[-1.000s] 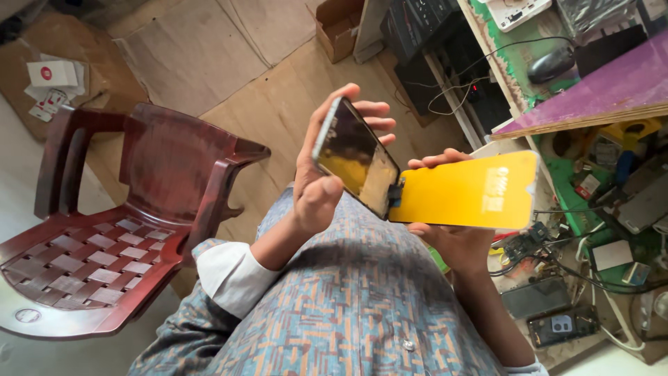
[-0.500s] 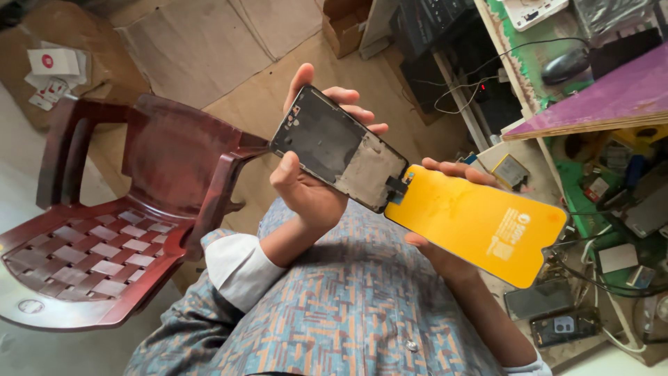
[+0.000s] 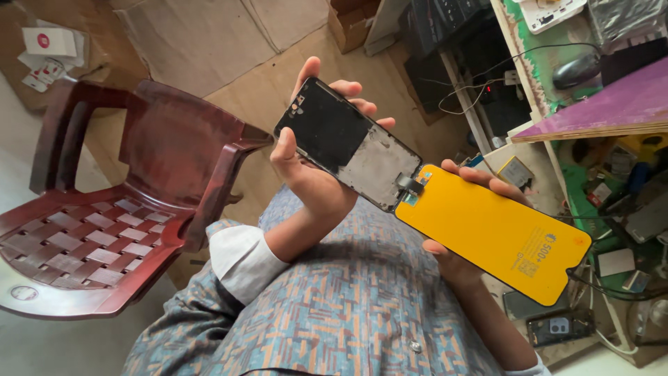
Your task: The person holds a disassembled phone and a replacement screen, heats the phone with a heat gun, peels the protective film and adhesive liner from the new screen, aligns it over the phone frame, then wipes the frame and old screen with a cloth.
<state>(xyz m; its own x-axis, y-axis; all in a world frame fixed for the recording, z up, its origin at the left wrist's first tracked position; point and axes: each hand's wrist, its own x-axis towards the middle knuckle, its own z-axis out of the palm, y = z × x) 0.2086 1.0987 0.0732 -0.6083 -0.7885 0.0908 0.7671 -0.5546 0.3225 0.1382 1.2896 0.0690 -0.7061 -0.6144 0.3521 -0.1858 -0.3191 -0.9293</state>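
Yellow screen panel lies across right hand.

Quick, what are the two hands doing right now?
Left hand: closed around the opened phone body.
Right hand: closed, holding the yellow panel.

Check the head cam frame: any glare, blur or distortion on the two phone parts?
Head view: soft daylight, no hard shadows; the dark phone frame in the left hand is sharp, without glare; the yellow panel on the right hand is evenly lit, slightly soft; wide-angle bending tilts the red chair and purple shelf.
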